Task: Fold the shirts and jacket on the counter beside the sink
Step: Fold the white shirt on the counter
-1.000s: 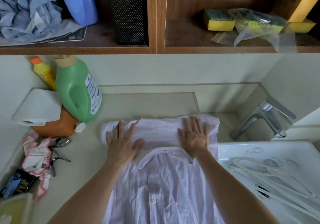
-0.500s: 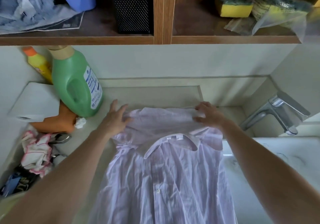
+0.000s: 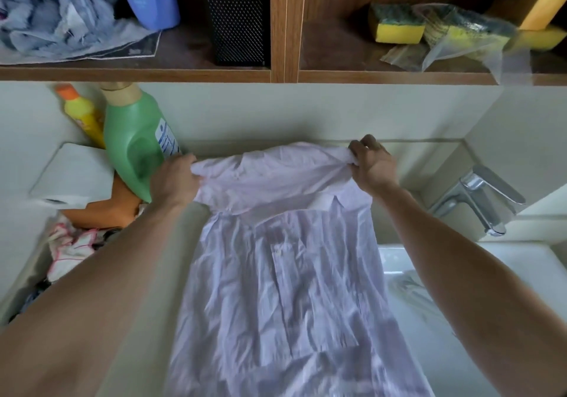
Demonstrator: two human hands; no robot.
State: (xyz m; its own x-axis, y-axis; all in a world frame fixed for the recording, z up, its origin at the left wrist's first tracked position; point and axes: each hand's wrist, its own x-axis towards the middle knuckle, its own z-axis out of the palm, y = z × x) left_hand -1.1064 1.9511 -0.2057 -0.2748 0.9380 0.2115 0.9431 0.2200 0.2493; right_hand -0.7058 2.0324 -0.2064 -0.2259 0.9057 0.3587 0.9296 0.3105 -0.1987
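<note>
Fingers first: curled tight on cloth, both sets. Pinched the far left corner of the shirt (image 3: 282,274) with the left hand (image 3: 175,178), fingers (image 3: 187,163) tucked under the fabric, knuckles just beside a green detergent bottle (image 3: 135,142). Bunched the far right corner in the right hand (image 3: 372,166), thumb and fingers closed round a wad of cloth. Held that far edge raised slightly and stretched between the two hands, above the collar.

Left the rest of the garment lying lengthwise on the pale bench (image 3: 144,366), collar away from the viewer, hem toward the bottom of the view, right side along and apparently over the rim of the white sink (image 3: 521,252).

Judged light, limp and thin: no stiffness except perhaps at collar and button strip, so likely to sag wherever unsupported and to slip toward the basin. Best taken at corners or seams, two points at once, then pressed flat with open palms.

Pale lilac weave, finely striped, heavily creased, with a chest pocket and small buttons. Smooth matte bench, glossy sink, angular chrome faucet (image 3: 478,197). Higher up, a wooden shelf (image 3: 135,74) with crumpled blue-grey cloth (image 3: 46,13) and spongy yellow-and-green scourers (image 3: 395,25).
</note>
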